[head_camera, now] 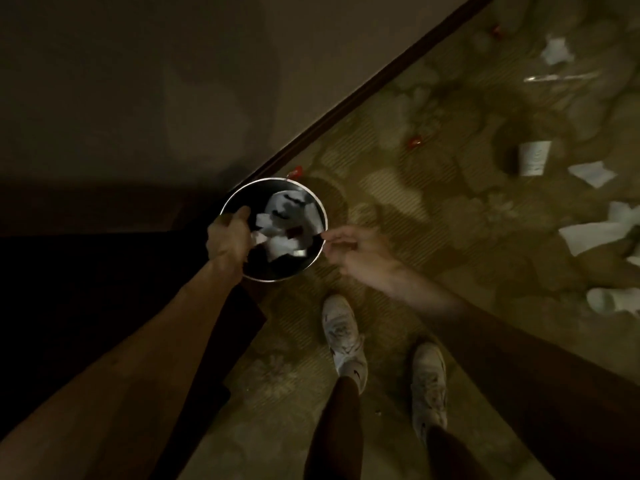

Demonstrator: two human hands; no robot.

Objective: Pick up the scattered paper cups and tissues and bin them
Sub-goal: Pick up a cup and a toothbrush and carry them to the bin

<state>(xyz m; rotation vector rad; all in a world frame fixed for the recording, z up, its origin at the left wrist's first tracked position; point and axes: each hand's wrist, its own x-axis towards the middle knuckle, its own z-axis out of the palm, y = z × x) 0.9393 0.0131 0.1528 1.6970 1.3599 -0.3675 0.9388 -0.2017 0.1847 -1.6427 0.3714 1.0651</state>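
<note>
A round bin (pixel 320 206) with a metal rim stands on the carpet by the wall, with white tissues (pixel 292 211) lying inside it. My left hand (pixel 228 237) rests on the bin's left rim, fingers curled over it. My right hand (pixel 356 249) hovers at the bin's right rim, blurred, fingers loosely apart with nothing visible in them. On the carpet to the right lie a paper cup (pixel 533 157) on its side, a second cup (pixel 609 301), and several tissues (pixel 593 173), (pixel 588 237), (pixel 556 50).
A wall with a dark skirting board (pixel 363 95) runs diagonally from the bin to the top right. Small red scraps (pixel 414 142) and a thin white stick (pixel 557 77) lie on the patterned carpet. My two white shoes (pixel 343 337) stand just below the bin.
</note>
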